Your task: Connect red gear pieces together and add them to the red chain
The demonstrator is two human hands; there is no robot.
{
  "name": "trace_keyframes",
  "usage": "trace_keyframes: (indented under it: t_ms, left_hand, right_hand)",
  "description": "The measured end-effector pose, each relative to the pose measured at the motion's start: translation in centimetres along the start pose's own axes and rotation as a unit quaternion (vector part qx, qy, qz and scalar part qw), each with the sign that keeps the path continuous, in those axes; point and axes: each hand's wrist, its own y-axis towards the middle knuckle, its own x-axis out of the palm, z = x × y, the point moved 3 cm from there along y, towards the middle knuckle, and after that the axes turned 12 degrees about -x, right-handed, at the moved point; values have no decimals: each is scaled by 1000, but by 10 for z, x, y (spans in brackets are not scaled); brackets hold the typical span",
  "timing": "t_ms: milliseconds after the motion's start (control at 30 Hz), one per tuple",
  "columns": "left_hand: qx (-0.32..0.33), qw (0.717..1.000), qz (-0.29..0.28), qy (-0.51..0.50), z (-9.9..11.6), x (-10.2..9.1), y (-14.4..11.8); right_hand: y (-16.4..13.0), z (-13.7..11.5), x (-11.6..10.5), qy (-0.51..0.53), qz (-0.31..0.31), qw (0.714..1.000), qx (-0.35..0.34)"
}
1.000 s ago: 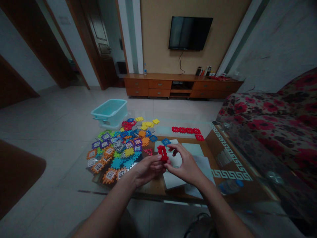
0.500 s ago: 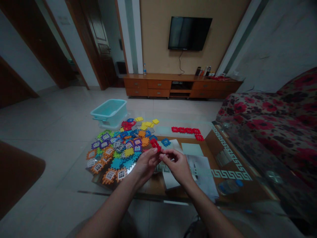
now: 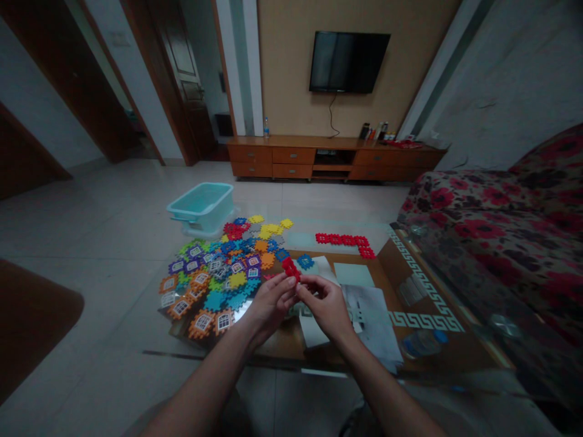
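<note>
Between my two hands is a red interlocking plastic tile piece (image 3: pixel 290 267), raised over the glass table and partly covered by my fingers. My left hand (image 3: pixel 272 300) grips it from the left, thumb on its lower part. From the right, my right hand (image 3: pixel 325 300) pinches its lower end with closed fingers. Whether it is one tile or two joined ones I cannot tell. A blue notched tile (image 3: pixel 305 261) lies just beyond my hands. Farther right, several red tiles (image 3: pixel 344 240) lie joined in a row that turns a corner at its right end.
Loose coloured tiles (image 3: pixel 237 249) are heaped on the left of the glass table (image 3: pixel 136 328). Behind them stands a turquoise bin (image 3: pixel 203 209). Papers (image 3: pixel 371 315) and a water bottle (image 3: pixel 423 344) are at the right. A flowered sofa (image 3: pixel 496 224) flanks the table.
The red tile piece has shifted slightly right and turned more upright in my hands. Both hands keep hold of it. The tiles on the table have not moved.
</note>
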Motion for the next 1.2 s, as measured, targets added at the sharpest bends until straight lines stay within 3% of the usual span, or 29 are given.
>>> trace_keyframes:
  t_ms: [833, 1200]
  left_hand:
    - [8, 1000, -27, 5, -5, -3, 4]
    - [-31, 999, -18, 37, -4, 0, 1]
  right_hand:
    - [0, 4, 3, 31, 32, 999, 16]
    - [7, 6, -6, 10, 68, 998, 10]
